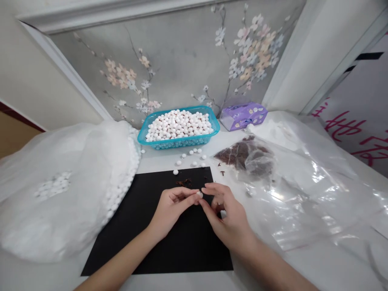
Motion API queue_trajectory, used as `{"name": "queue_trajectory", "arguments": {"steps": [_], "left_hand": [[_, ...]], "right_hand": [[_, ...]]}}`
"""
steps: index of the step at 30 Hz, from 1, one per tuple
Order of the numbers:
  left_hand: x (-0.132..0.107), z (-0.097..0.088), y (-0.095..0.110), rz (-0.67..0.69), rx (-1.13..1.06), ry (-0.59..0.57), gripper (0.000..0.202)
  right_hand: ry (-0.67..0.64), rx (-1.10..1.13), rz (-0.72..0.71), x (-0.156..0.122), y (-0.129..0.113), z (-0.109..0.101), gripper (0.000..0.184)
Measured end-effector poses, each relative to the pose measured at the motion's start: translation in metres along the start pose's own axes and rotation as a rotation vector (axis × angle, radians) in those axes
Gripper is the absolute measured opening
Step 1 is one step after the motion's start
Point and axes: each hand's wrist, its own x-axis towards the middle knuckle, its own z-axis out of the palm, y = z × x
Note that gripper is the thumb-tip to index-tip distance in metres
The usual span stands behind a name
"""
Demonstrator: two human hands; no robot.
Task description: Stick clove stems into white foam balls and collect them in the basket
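My left hand [172, 208] and my right hand [226, 212] meet over a black mat [182, 246], fingertips pinched together on one small white ball [199, 194]. Another white piece shows under my right palm. A little heap of dark brown crumbs [184, 182] lies on the mat just beyond my fingers. Several loose white balls [190, 158] are scattered between the mat and a turquoise basket [178, 142] heaped with white balls.
A big clear bag of white balls [60, 190] fills the left side. On the right lie crumpled clear bags [303, 190], one holding dark reddish-brown dried material [242, 155]. A purple tissue pack [242, 115] sits by the flowered wall.
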Motion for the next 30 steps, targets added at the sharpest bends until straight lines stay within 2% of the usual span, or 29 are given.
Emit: {"name": "queue_trajectory", "arguments": {"steps": [7, 12, 20, 24, 30], "left_hand": [[0.0002, -0.0008, -0.0008, 0.006, -0.002, -0.024, 0.012], [0.0009, -0.0028, -0.0018, -0.004, 0.01, -0.031, 0.014], [0.0011, -0.0039, -0.0035, 0.02, 0.002, -0.052, 0.011], [0.0012, -0.002, -0.0011, -0.006, -0.014, -0.052, 0.013], [0.0021, -0.0015, 0.0001, 0.009, -0.03, -0.018, 0.014]], "right_hand": [[-0.07, 0.024, 0.044, 0.0007, 0.0005, -0.002, 0.024], [-0.09, 0.027, 0.072, 0.0025, -0.0032, -0.0038, 0.011], [-0.094, -0.008, 0.074, 0.0024, -0.0029, -0.0042, 0.008], [-0.086, -0.04, 0.038, 0.0003, -0.0021, -0.0029, 0.013], [0.039, 0.002, -0.017, 0.0009, -0.0025, -0.0015, 0.026]]}}
